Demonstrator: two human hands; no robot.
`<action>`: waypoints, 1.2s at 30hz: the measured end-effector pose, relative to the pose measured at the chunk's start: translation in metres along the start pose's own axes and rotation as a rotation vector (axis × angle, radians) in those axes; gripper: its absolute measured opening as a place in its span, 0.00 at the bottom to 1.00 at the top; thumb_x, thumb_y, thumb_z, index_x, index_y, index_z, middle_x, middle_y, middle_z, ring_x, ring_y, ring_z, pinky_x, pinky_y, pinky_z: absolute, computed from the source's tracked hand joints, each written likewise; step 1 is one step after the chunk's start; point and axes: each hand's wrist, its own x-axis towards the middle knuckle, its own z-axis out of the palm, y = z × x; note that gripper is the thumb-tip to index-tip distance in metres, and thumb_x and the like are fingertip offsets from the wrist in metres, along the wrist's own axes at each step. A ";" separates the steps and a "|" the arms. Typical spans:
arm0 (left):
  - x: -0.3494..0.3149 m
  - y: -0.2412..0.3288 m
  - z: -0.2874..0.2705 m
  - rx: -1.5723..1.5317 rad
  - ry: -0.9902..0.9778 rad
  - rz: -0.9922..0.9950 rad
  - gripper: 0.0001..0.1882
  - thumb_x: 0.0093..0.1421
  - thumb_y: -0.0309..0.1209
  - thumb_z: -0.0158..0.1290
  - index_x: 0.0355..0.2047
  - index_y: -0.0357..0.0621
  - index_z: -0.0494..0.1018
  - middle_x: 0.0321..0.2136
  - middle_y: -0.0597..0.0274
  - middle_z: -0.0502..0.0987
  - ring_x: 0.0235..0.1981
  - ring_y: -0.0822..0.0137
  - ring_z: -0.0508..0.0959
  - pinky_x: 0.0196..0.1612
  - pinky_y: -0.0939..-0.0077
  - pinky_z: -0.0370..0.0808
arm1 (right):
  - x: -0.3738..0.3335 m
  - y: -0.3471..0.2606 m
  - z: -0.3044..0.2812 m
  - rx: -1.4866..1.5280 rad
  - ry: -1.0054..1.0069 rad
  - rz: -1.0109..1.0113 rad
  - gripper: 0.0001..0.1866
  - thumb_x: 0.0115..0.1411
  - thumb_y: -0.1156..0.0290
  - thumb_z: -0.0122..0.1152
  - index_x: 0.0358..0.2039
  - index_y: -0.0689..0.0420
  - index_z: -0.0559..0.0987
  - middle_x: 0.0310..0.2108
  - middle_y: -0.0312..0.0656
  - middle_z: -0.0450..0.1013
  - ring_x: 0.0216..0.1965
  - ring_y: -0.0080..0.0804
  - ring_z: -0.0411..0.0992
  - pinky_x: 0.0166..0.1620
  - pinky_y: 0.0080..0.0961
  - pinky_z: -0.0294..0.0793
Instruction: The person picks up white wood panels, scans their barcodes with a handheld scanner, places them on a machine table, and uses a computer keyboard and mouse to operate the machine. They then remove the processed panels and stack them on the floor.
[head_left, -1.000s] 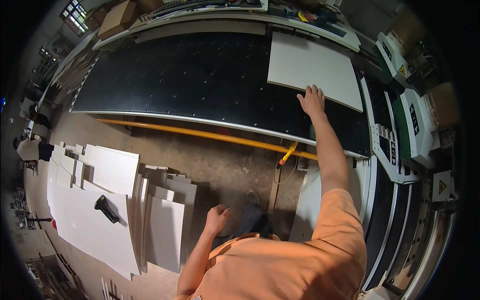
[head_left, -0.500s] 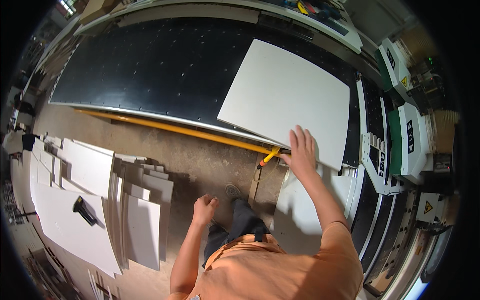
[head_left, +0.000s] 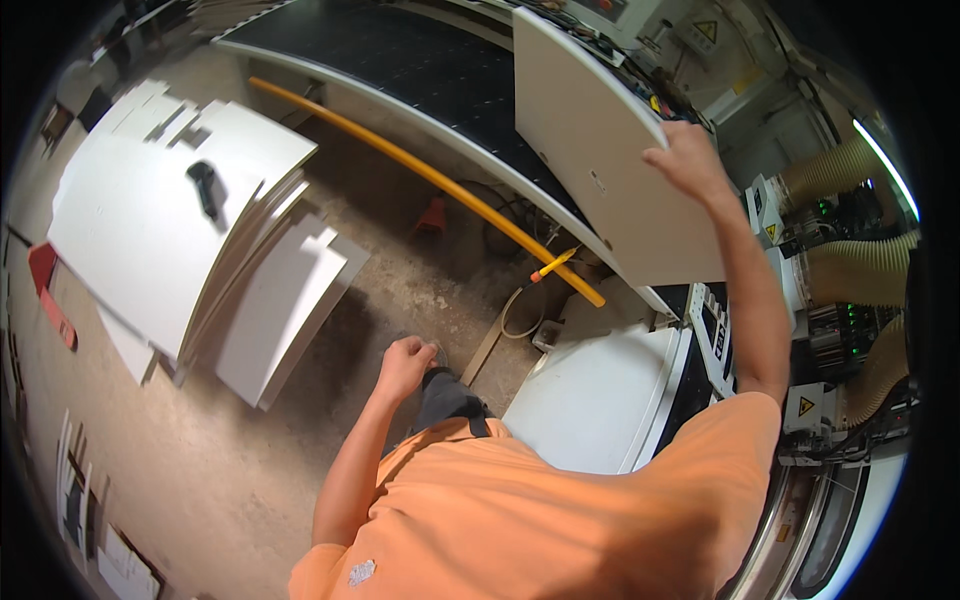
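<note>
A large white panel (head_left: 620, 190) stands tilted up on the black machine table (head_left: 400, 60), its underside with a small label facing me. My right hand (head_left: 690, 160) grips the panel's upper edge, thumb on the near face and fingers over the far side. My left hand (head_left: 406, 366) hangs over the floor in front of my waist, fingers curled closed; whether anything is inside them is hidden. Below the panel, a yellow air gun (head_left: 553, 264) hangs by the table's front edge.
Stacked white panels (head_left: 130, 220) stand at the left, a black handheld scanner (head_left: 206, 190) on top. A yellow rail (head_left: 430, 175) runs along the table's front. Machine heads with ribbed hoses (head_left: 850, 262) are at the right. A red handle (head_left: 50, 295) shows beyond the stack.
The panel, lying flat on the table before, is now raised on edge. My right hand has gone from resting on its surface to gripping its upper edge. My left hand stays curled.
</note>
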 end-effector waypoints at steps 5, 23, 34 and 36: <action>-0.082 -0.039 -0.032 -0.263 0.204 0.106 0.23 0.66 0.46 0.53 0.29 0.33 0.76 0.22 0.60 0.80 0.28 0.70 0.76 0.38 0.72 0.72 | -0.056 -0.137 -0.105 0.409 -0.181 -0.030 0.15 0.55 0.65 0.65 0.35 0.66 0.81 0.27 0.38 0.78 0.28 0.20 0.73 0.32 0.23 0.71; -0.590 -0.193 -0.265 -0.422 1.567 0.087 0.27 0.69 0.50 0.50 0.35 0.31 0.74 0.26 0.68 0.74 0.29 0.75 0.69 0.35 0.77 0.70 | -0.148 -0.698 0.080 1.378 -0.855 -0.568 0.19 0.57 0.62 0.67 0.40 0.65 0.79 0.31 0.37 0.76 0.31 0.20 0.72 0.38 0.17 0.68; -0.917 -0.280 -0.251 -0.555 2.172 -0.236 0.24 0.68 0.48 0.52 0.36 0.32 0.75 0.27 0.70 0.73 0.29 0.77 0.68 0.33 0.77 0.67 | -0.391 -1.146 0.029 1.361 -1.536 -0.983 0.18 0.59 0.67 0.66 0.44 0.68 0.80 0.36 0.39 0.78 0.37 0.22 0.73 0.47 0.20 0.69; -0.962 -0.298 -0.220 -0.656 2.313 -0.237 0.25 0.66 0.48 0.54 0.37 0.32 0.75 0.28 0.68 0.74 0.30 0.76 0.70 0.34 0.76 0.68 | -0.465 -1.207 0.012 1.275 -1.608 -1.145 0.17 0.60 0.69 0.64 0.45 0.69 0.80 0.39 0.40 0.78 0.40 0.23 0.73 0.49 0.21 0.69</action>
